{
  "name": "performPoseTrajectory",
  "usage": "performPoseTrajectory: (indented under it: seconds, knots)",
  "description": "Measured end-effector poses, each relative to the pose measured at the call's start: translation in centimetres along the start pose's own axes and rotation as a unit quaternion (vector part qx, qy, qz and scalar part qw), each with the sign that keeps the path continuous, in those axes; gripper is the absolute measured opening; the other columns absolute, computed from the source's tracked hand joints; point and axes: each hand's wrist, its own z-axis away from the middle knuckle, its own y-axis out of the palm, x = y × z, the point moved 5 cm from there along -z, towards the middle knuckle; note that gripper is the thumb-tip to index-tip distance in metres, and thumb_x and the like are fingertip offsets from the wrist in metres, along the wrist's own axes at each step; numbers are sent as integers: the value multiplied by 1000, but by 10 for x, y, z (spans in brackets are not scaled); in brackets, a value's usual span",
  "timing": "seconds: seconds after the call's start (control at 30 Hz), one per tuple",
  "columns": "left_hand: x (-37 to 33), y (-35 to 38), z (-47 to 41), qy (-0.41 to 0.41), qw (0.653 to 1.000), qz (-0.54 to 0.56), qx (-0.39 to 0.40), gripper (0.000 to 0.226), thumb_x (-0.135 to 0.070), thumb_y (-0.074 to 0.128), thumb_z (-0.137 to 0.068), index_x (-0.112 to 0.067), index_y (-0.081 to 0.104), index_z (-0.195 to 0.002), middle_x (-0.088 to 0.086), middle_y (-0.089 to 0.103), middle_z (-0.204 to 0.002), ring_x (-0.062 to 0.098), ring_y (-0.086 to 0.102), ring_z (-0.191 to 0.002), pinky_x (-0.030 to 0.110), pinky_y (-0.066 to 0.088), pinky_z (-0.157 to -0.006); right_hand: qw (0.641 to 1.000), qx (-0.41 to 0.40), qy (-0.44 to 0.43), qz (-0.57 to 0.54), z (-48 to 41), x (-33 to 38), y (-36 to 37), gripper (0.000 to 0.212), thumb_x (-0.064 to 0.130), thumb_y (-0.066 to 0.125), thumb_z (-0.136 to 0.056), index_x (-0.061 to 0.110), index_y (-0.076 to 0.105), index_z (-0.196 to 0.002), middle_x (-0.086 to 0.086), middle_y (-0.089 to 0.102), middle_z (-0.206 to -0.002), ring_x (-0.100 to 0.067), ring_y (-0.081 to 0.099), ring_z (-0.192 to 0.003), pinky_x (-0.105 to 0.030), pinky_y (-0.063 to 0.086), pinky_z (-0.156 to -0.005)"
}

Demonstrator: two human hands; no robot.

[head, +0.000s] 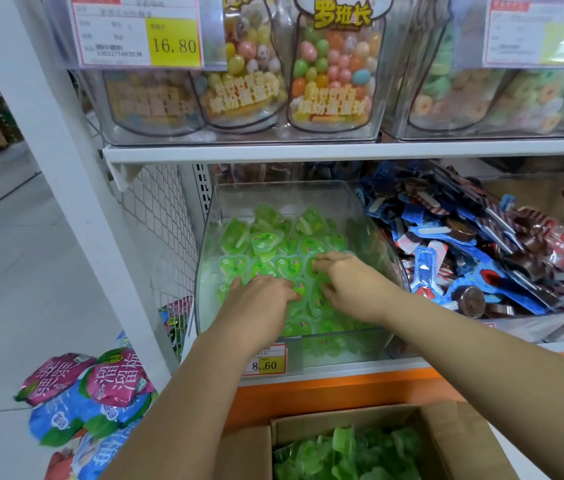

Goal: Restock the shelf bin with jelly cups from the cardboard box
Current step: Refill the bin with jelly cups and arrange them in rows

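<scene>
In the head view, the clear shelf bin [291,195] is seen part-filled with green jelly cups [266,240]. The left hand [263,294] is laid flat on them, fingers straight, probably so the layer is levelled. The right hand [346,282] is set just beside it, fingers bent onto the cups; whether one is pinched cannot be told. More cups are left in the cardboard box [446,431] below

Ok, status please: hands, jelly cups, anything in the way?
Left hand flat on jelly cups in bin. Right hand among them, grip unclear. Box holds more. Nothing blocking.
</scene>
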Motion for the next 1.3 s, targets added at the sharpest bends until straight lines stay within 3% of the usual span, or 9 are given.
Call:
performPoseTrajectory:
  seconds: [0.17, 0.47, 0.6, 0.77, 0.83, 0.9, 1.03, 1.17, 1.3]
  knots:
    - [0, 0, -1, -3, 1000, -2, 3, 57, 1, 45, -93, -36, 46, -137, -15, 32, -151, 14, 24, -141, 50, 14, -114, 999, 26, 0, 29, 10, -2, -3, 65, 32, 68, -81, 20, 42, -140, -5, 41, -138, -23, 43, -128, -38, 42, -102]
    - [1, 3, -2, 7, 1000, 4, -6, 57, 3, 45, -92, -35, 48, -136, -14, 34, -150, 14, 26, -141, 49, 16, -115, 999, 23, 15, 30, 7, -2, -3, 60, 30, 72, -80, 17, 49, -133, -7, 40, -133, -26, 50, -121, -40, 45, -97]
    - [0, -5, 1, 12, 999, 26, -46, 46, -5, 44, -94, -31, 54, -131, -11, 46, -142, 14, 41, -130, 40, 32, -108, 1000, 0, 5, 30, 18, 1, -15, 62, 33, 69, -82, 21, 44, -137, -2, 39, -134, -23, 51, -119, -37, 46, -96]
    - [22, -28, 2, -151, 950, 200, -187, 34, -20, 56, -93, -22, 56, -127, 1, 58, -124, 17, 57, -103, 31, 47, -86, 992, -127, -21, 6, 46, -10, -53, 46, 34, 62, -87, 24, 53, -131, 3, 52, -120, -18, 52, -112, -30, 43, -91]
    - [30, -27, -4, -201, 935, 224, -187, 43, -28, 60, -91, -19, 49, -131, 6, 58, -119, 22, 57, -100, 33, 48, -83, 985, -174, -14, -8, 53, -22, -60, 39, 28, 65, -85, 21, 61, -123, 0, 57, -115, -22, 52, -111, -33, 44, -91]
    - [36, -25, -14, -234, 936, 204, -166, 55, -38, 61, -89, -18, 41, -136, 13, 52, -125, 30, 54, -110, 38, 46, -88, 978, -209, 5, -24, 59, -35, -62, 35, 21, 68, -82, 17, 65, -117, -4, 61, -112, -27, 54, -108, -38, 45, -92]
    - [41, -28, -33, -271, 935, 173, -149, 63, -44, 59, -89, -16, 38, -141, 20, 43, -136, 36, 48, -121, 40, 42, -97, 967, -247, 34, -56, 74, -55, -58, 31, 16, 72, -79, 12, 69, -110, -7, 64, -105, -30, 58, -101, -46, 47, -88]
    - [40, -26, -44, -276, 939, 147, -145, 58, -50, 54, -89, -12, 47, -134, 19, 54, -127, 35, 53, -115, 37, 45, -88, 958, -268, 39, -93, 77, -60, -56, 28, 14, 72, -80, 12, 71, -108, -6, 66, -104, -29, 60, -98, -44, 48, -87]
    - [39, -25, -45, -284, 919, 189, -198, 52, -44, 57, -90, -9, 54, -129, 17, 62, -122, 34, 56, -114, 37, 46, -87, 962, -245, 54, -107, 71, -61, -61, 31, 19, 66, -86, 16, 66, -116, -5, 65, -106, -24, 58, -100, -41, 45, -91]
